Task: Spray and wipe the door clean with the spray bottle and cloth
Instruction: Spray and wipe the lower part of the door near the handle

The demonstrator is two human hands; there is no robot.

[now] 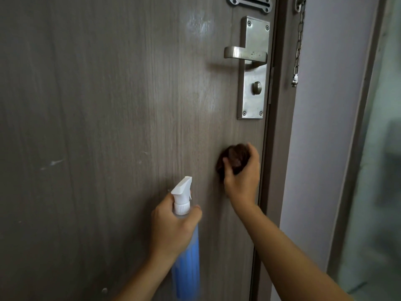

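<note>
A grey-brown wood-grain door (108,105) fills most of the view. My right hand (243,181) grips a bunched dark brown cloth (233,158) and presses it on the door, below the lock plate and near the door's right edge. My left hand (173,229) is wrapped around the neck of a spray bottle (186,257) with a white trigger head and blue liquid. The bottle stands upright, its nozzle pointing up and right, close to the door. Pale wet smears show on the door left of the handle.
A steel lever handle (244,53) and lock plate (252,83) with a thumb turn sit above the cloth. A security chain (298,42) hangs on the door frame (280,148). A pale wall and a glass panel (373,170) lie to the right.
</note>
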